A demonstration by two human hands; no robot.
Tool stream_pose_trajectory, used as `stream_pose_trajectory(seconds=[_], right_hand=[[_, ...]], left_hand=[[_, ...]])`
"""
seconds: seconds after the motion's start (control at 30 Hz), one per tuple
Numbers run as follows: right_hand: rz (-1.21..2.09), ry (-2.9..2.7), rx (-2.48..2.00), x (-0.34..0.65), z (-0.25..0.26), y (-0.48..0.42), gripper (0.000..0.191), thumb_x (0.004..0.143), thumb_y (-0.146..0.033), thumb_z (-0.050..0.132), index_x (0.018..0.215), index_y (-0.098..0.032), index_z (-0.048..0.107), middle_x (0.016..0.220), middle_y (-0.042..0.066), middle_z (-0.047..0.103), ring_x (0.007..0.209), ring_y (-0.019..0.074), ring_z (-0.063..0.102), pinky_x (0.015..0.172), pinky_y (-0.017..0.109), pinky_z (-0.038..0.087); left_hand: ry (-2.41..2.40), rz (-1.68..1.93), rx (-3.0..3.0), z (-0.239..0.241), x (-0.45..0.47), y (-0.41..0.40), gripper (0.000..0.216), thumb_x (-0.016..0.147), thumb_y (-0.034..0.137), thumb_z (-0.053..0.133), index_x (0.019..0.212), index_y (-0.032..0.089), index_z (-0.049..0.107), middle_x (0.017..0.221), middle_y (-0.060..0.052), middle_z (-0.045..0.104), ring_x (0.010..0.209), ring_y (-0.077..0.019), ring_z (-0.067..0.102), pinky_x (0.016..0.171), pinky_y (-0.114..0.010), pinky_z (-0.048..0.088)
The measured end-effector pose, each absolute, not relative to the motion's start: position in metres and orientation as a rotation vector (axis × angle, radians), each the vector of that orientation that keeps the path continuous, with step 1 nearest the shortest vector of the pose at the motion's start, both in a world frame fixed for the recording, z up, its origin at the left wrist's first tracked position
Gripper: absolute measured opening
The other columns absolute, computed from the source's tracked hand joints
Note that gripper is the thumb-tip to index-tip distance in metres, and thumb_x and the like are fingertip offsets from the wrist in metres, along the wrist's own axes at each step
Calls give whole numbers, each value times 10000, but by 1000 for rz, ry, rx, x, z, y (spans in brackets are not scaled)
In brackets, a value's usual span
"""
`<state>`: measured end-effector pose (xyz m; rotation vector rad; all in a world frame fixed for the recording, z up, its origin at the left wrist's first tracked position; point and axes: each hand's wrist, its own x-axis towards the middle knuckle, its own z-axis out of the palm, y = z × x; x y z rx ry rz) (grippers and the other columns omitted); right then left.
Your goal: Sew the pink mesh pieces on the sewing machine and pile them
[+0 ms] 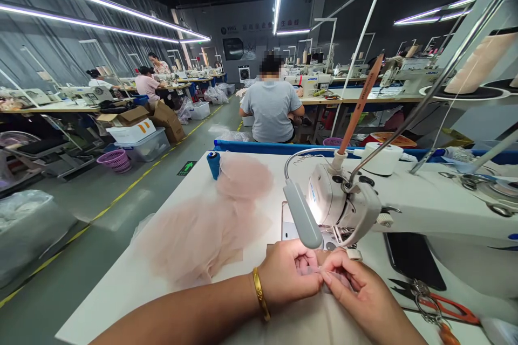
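Just in front of the sewing machine head (329, 197), my left hand (289, 272) and my right hand (356, 283) meet, fingertips almost touching. Both pinch a thin, pale pink sheer fabric (313, 270) between thumb and fingers. Pale cloth (311, 318) hangs below my hands toward the front edge. A grey lamp (302, 215) on a bendable neck lights this spot and covers part of the needle area. On the left of the white table (121, 291), more sheer pink fabric (194, 237) lies in a loose heap.
A blue thread spool (213, 165) stands behind the heap. Right of my hands lie a black phone (415, 259) and orange-handled thread snips (453, 307) with keys. A white thread cone (382, 158) sits behind the machine. Ahead, a person in grey (270, 110) sits at another machine.
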<state>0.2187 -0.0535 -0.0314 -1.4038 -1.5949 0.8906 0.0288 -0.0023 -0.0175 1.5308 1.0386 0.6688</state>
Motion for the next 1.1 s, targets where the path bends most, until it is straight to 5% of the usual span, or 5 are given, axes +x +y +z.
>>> stream_pose_trajectory(seconds=[0.83, 1.1], right_hand=[[686, -1547, -1419, 215, -34, -55, 260, 937, -450, 627, 755, -272, 677, 708, -31, 618, 646, 175, 538, 626, 279, 420], [770, -1429, -1400, 212, -46, -54, 201, 910, -467, 678, 963, -282, 735, 915, 0, 746, 778, 198, 674, 733, 292, 521]], left_hand=[[933, 773, 1602, -15, 22, 3, 303, 781, 475, 813, 865, 191, 878, 869, -65, 765, 847, -229, 667, 812, -316, 516], [860, 793, 1663, -15, 20, 3, 258, 843, 428, 764, 976, 251, 898, 944, -58, 796, 924, -240, 691, 891, -326, 525]])
